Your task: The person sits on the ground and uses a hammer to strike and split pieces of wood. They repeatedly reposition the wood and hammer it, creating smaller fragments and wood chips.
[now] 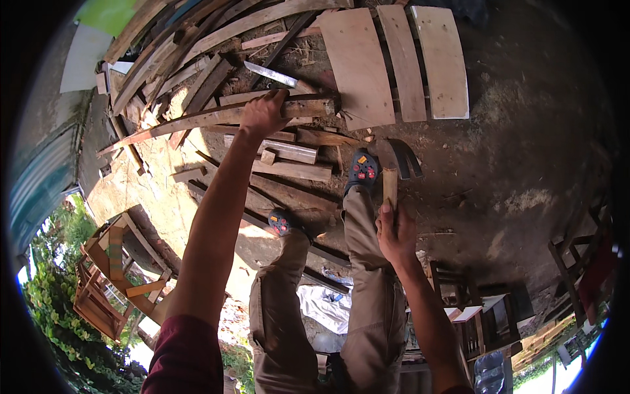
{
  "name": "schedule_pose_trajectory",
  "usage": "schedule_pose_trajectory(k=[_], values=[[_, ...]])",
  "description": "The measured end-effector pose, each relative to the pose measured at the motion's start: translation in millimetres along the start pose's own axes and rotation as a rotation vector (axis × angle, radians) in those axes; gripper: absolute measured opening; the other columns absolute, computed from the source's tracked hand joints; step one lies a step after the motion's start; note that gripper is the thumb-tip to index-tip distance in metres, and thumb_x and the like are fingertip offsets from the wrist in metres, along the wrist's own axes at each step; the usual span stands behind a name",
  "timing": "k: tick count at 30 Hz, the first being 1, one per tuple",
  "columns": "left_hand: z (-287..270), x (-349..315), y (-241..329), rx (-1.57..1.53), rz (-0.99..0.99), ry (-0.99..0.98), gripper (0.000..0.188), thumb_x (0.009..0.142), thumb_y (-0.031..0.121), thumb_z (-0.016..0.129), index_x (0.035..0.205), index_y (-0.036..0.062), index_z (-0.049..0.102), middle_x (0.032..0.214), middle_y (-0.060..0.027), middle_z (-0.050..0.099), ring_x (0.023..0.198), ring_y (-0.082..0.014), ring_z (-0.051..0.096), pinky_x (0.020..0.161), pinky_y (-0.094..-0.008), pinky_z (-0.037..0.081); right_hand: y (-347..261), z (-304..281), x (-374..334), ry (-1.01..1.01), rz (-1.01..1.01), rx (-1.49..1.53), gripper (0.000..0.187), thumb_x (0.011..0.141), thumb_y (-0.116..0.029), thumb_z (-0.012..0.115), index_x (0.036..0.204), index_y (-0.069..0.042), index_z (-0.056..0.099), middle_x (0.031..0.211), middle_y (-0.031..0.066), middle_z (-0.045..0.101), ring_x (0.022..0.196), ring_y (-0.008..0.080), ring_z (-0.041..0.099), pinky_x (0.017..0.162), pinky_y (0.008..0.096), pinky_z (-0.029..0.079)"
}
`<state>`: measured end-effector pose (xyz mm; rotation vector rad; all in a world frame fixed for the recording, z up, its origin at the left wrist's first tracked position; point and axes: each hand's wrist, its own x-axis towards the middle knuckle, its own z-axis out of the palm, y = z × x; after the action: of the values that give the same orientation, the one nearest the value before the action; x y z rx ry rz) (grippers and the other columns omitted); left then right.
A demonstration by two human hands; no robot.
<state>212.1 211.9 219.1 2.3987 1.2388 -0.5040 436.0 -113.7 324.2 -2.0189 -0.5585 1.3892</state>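
My left hand (264,115) is closed around a long, weathered wooden beam (190,122) near its right end. The beam runs off to the left over other scrap wood. In my right hand (396,235) is a claw hammer (390,184), gripped by its pale wooden handle. The hammer's dark head is held low by my right foot, with its claw curving to the right. Just beyond the beam lies a blade (270,73) with a wooden handle.
Loose boards and offcuts (289,169) lie around my feet, and more planks (157,62) are heaped at far left. Flat panels (357,69) lie at the far side. Wooden furniture (125,269) stands at left, more (469,308) at right. Bare ground (512,151) stretches right.
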Motion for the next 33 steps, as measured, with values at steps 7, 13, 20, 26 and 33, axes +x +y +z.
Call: schedule_pose_trajectory(k=[7,13,20,26,33], values=[[6.3,4.9,-13.5,0.023,-0.008,-0.016,0.054,0.080,0.039,0.076,0.125,0.0165,0.058,0.116,-0.0124,0.070,0.100,-0.0372,0.070,0.084,-0.0480,0.058,0.8,-3.8,3.9,0.017,0.027,0.047,0.041,0.105,-0.044,0.054,0.099,-0.004,0.056,0.067,0.0001,0.052,0.055,0.0069,0.049,0.047,0.0264,0.041],[18.3,27.4,-16.8,0.031,0.007,0.062,0.046,0.080,0.040,0.077,0.118,0.0177,0.064,0.100,-0.0144,0.075,0.092,-0.0392,0.072,0.083,-0.0506,0.059,8.3,4.1,19.0,-0.019,0.022,-0.109,0.042,0.105,-0.041,0.052,0.105,0.000,0.062,0.075,0.0201,0.064,0.070,0.0396,0.068,0.061,0.0453,0.049],[15.0,27.9,-0.1,0.054,0.058,-0.040,0.032,0.087,0.040,0.062,0.104,0.0127,0.066,0.093,-0.0147,0.073,0.093,-0.0341,0.072,0.081,-0.0466,0.057,-9.2,17.9,31.5,-0.011,-0.133,-0.278,0.039,0.104,-0.039,0.054,0.106,0.000,0.060,0.076,0.0223,0.063,0.073,0.0451,0.066,0.062,0.0479,0.049],[24.8,37.5,-1.0,0.134,-0.015,-0.178,0.041,0.091,0.041,0.057,0.118,0.0115,0.065,0.115,-0.0150,0.069,0.109,-0.0306,0.066,0.094,-0.0426,0.050,-12.8,30.1,61.3,0.015,-0.258,-0.426,0.034,0.103,-0.033,0.058,0.104,0.000,0.058,0.076,0.0223,0.063,0.073,0.0451,0.066,0.063,0.0481,0.050],[19.7,27.6,0.2,0.140,0.056,-0.097,0.034,0.087,0.035,0.060,0.112,0.0110,0.065,0.102,-0.0145,0.072,0.098,-0.0312,0.070,0.086,-0.0448,0.053,-61.5,43.9,78.0,0.011,-0.433,-0.249,0.035,0.105,-0.034,0.053,0.102,0.000,0.057,0.073,0.0209,0.062,0.069,0.0422,0.065,0.059,0.0462,0.048]])
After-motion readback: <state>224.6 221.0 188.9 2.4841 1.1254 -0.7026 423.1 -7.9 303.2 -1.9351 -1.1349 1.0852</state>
